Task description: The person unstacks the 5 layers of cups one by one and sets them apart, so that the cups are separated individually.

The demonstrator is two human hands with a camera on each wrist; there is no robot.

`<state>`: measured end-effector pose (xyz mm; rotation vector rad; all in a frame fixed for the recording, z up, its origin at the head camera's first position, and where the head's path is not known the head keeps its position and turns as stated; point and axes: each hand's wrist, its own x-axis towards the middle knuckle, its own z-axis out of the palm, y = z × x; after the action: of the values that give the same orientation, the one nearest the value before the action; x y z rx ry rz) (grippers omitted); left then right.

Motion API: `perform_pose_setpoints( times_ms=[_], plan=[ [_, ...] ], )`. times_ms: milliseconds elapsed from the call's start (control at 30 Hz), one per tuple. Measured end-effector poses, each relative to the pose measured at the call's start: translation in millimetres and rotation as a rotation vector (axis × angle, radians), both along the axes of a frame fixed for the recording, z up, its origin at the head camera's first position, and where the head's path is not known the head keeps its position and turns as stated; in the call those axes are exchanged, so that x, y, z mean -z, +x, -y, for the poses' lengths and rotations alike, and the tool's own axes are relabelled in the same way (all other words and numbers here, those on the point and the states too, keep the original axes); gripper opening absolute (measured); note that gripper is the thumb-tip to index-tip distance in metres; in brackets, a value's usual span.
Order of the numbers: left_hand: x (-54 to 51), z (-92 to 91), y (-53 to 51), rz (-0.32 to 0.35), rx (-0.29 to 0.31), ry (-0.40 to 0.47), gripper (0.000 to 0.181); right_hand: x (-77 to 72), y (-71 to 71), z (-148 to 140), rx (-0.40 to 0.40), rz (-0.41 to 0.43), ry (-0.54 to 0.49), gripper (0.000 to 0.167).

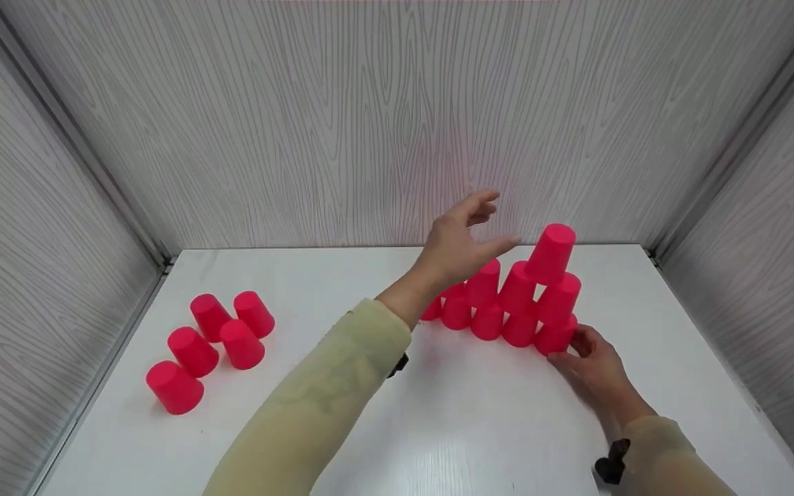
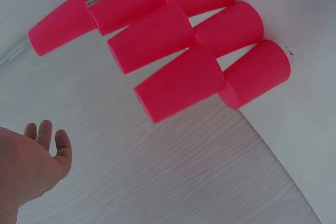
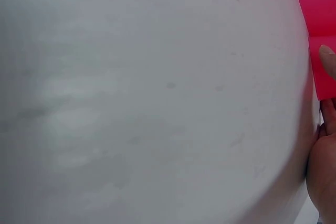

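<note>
Upside-down red plastic cups stand in a stacked wall, with several in the bottom row, more cups (image 1: pixel 484 282) on the second level and a single top cup (image 1: pixel 551 253) at the right end. My left hand (image 1: pixel 457 242) hovers over the wall, left of the top cup, thumb and fingers spread and holding nothing. In the left wrist view this left hand (image 2: pixel 31 169) is apart from the cups. At the wall's right end my right hand (image 1: pixel 595 365) holds the bottom corner cup (image 1: pixel 555 336), thumb in front and fingers behind. My left forearm hides the wall's left end.
Several separate upside-down red cups (image 1: pixel 194 351) stand grouped on the left side of the white table (image 1: pixel 424 427). Grey wood-grain panels (image 1: pixel 342 124) enclose the table at the back and both sides.
</note>
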<state>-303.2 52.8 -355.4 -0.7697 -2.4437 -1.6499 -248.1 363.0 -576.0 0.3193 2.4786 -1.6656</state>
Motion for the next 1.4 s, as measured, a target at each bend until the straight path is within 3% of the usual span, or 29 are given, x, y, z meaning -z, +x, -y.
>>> perform_pose_setpoints(
  times_ms=[267, 467, 633, 933, 1400],
  plan=[
    [2.4, -42.2, -2.3, 0.064, 0.082, -0.060, 0.074, -3.6, 0.5, 1.4, -0.024, -0.027, 0.051, 0.095],
    [7.8, -65.0, -5.5, 0.056, 0.087, -0.135, 0.078, -2.4, 1.7, 0.9, -0.024, -0.034, 0.051, 0.095],
    [14.9, -79.0, -9.0, 0.091, 0.078, -0.138, 0.075, 0.1, 2.3, -1.0, -0.016, -0.023, 0.041, 0.095],
    [23.0, -87.2, -10.7, 0.178, 0.048, -0.082, 0.071, -0.2, 1.9, 2.0, -0.024, -0.040, 0.049, 0.093],
    [24.3, -89.0, -6.7, 0.159, 0.027, -0.062, 0.067, 0.7, 0.9, -2.9, -0.030, -0.039, 0.089, 0.092]
  ],
)
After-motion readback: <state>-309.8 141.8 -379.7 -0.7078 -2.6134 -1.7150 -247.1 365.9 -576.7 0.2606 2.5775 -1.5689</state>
